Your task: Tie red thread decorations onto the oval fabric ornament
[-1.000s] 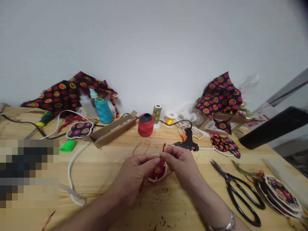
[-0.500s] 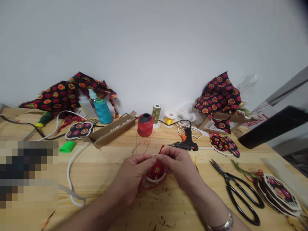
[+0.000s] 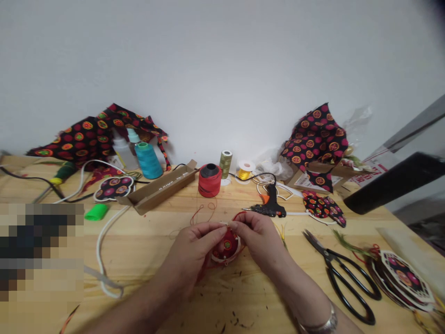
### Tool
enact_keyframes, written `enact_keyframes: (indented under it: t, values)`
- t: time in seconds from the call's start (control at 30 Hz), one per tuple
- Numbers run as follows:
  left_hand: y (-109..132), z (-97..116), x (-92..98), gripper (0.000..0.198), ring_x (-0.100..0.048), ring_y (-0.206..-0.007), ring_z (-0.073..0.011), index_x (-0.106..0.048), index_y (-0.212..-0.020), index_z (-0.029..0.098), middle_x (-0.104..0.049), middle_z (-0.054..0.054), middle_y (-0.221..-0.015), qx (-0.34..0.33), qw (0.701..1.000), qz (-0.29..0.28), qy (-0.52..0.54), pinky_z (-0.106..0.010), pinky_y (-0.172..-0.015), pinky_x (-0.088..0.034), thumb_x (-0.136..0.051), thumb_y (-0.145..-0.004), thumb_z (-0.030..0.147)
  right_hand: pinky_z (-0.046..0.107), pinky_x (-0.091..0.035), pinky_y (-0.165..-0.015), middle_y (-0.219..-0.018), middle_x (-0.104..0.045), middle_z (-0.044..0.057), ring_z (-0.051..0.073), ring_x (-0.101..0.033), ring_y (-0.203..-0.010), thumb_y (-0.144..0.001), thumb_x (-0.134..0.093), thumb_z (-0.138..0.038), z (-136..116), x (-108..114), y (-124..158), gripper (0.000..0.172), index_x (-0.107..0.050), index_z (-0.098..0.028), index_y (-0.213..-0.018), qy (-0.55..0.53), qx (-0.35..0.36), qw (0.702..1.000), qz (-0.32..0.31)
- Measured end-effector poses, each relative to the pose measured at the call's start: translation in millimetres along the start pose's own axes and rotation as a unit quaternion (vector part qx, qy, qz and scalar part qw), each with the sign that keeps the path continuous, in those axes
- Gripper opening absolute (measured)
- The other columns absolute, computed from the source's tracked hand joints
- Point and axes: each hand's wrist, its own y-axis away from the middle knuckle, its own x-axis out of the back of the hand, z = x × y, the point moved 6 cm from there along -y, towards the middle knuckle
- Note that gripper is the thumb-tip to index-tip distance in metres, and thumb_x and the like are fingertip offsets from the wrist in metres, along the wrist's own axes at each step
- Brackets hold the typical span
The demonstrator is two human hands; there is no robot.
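A round ornament [image 3: 226,245], dark red patterned fabric with a pale rim, is held upright over the table between my two hands. My left hand [image 3: 198,241] pinches its upper left edge between thumb and fingers. At the top edge, my right hand [image 3: 255,232] has thumb and forefinger closed on a red cord [image 3: 238,215], which loops over that hand's fingers. More red cord hangs around the ornament's lower rim. The fingertips hide where cord and rim meet.
Black-handled scissors [image 3: 342,273] lie to the right, beside stacked fabric ornaments [image 3: 403,283]. Behind my hands stand a red thread spool [image 3: 210,181], a glue gun [image 3: 269,204] and a long cardboard box [image 3: 162,188]. A white cable [image 3: 102,250] curves at the left.
The red cord's end, which stuck up above the ornament, now bends over to the right by my right fingers. The ornament shows slightly more on its right side.
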Motion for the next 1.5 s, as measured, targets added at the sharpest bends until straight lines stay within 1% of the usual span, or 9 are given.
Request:
enact_keyframes:
  t: [0.23, 0.37, 0.47, 0.57, 0.73, 1.0, 1.23, 1.43, 1.5]
  values:
    - [1, 12, 14.1, 0.023, -0.063, -0.059, -0.0168, -0.069, -0.083, 0.019, -0.068, 0.0, -0.064, -0.047, 0.985, 0.112, -0.123, -0.024, -0.052, -0.047, -0.069, -0.066, 0.034, 0.022, -0.037, -0.056, -0.06, -0.055, -0.002, 0.011, -0.047, -0.058, -0.076, -0.055, -0.02, -13, 10, 1, 0.014, -0.055, -0.016, -0.062, 0.129, 0.092, 0.986, 0.046]
    - [1, 23, 16.2, 0.016, -0.064, -0.082, -0.021, -0.07, -0.063, 0.017, -0.064, -0.006, -0.099, -0.115, 0.965, 0.127, -0.199, -0.026, -0.065, -0.05, -0.072, -0.06, 0.033, 0.025, -0.037, -0.061, -0.068, -0.061, 0.001, 0.014, -0.051, -0.065, -0.079, -0.053, -0.018, -20, 12, 5, 0.01, -0.058, -0.017, -0.069, 0.234, 0.139, 0.958, 0.086]
    - [1, 18, 11.8, 0.016, -0.062, -0.092, -0.0244, -0.07, -0.061, 0.017, -0.056, -0.009, -0.119, -0.095, 0.975, 0.09, -0.179, -0.029, -0.07, -0.05, -0.07, -0.063, 0.033, 0.026, -0.038, -0.063, -0.07, -0.062, 0.002, 0.015, -0.053, -0.066, -0.079, -0.052, -0.017, -21, 13, 6, 0.01, -0.058, -0.018, -0.072, 0.258, 0.141, 0.951, 0.092]
    - [2, 13, 3.9, 0.012, -0.063, -0.085, -0.0213, -0.07, -0.059, 0.018, -0.063, -0.007, -0.113, -0.077, 0.981, 0.045, -0.17, -0.027, -0.066, -0.048, -0.069, -0.064, 0.028, 0.025, -0.038, -0.06, -0.067, -0.062, 0.001, 0.015, -0.054, -0.064, -0.078, -0.052, -0.018, -20, 13, 5, 0.011, -0.058, -0.019, -0.069, 0.221, 0.122, 0.964, 0.085]
    - [4, 9, -1.9, 0.01, -0.056, -0.055, -0.0137, -0.071, -0.064, 0.019, -0.066, 0.001, -0.059, -0.039, 0.974, 0.029, -0.22, -0.023, -0.055, -0.041, -0.066, -0.068, 0.026, 0.022, -0.034, -0.049, -0.055, -0.054, -0.003, 0.01, -0.046, -0.05, -0.074, -0.055, -0.021, -10, 10, 0, 0.014, -0.055, -0.018, -0.061, 0.084, 0.059, 0.994, 0.045]
    - [2, 13, -3.6, 0.011, -0.06, -0.068, -0.0176, -0.073, -0.068, 0.02, -0.071, -0.001, -0.068, -0.082, 0.958, 0.006, -0.276, -0.025, -0.064, -0.043, -0.064, -0.07, 0.026, 0.018, -0.025, -0.037, -0.052, -0.054, -0.004, 0.004, -0.034, -0.038, -0.068, -0.063, -0.03, 0, -2, 3, 0.019, -0.051, -0.016, -0.063, -0.142, -0.041, 0.989, -0.025]
    - [5, 16, -7.4, 0.016, -0.061, -0.072, -0.0202, -0.073, -0.071, 0.02, -0.07, -0.003, -0.073, -0.111, 0.938, -0.005, -0.327, -0.028, -0.067, -0.045, -0.06, -0.074, 0.029, 0.017, -0.025, -0.036, -0.048, -0.05, -0.006, 0.004, -0.036, -0.037, -0.067, -0.065, -0.031, -1, -1, 3, 0.02, -0.052, -0.016, -0.064, -0.143, -0.032, 0.989, -0.021]
    - [18, 44, 8.7, 0.019, -0.044, -0.115, -0.0296, -0.067, -0.069, 0.021, -0.052, -0.009, -0.117, -0.304, 0.835, 0.172, -0.425, -0.044, -0.098, -0.031, -0.055, -0.078, 0.033, 0.017, -0.027, -0.035, -0.048, -0.048, -0.006, 0.004, -0.035, -0.038, -0.068, -0.064, -0.031, -3, -1, 4, 0.02, -0.052, -0.016, -0.063, -0.126, -0.026, 0.991, -0.029]
    - [24, 47, 12.4, 0.012, -0.041, -0.12, -0.0281, -0.061, -0.073, 0.02, -0.046, -0.01, -0.123, -0.347, 0.828, 0.209, -0.388, -0.043, -0.101, -0.029, -0.056, -0.078, 0.03, 0.017, -0.028, -0.035, -0.05, -0.049, -0.006, 0.004, -0.036, -0.038, -0.068, -0.063, -0.03, -3, -1, 4, 0.019, -0.052, -0.016, -0.063, -0.115, -0.024, 0.993, -0.031]
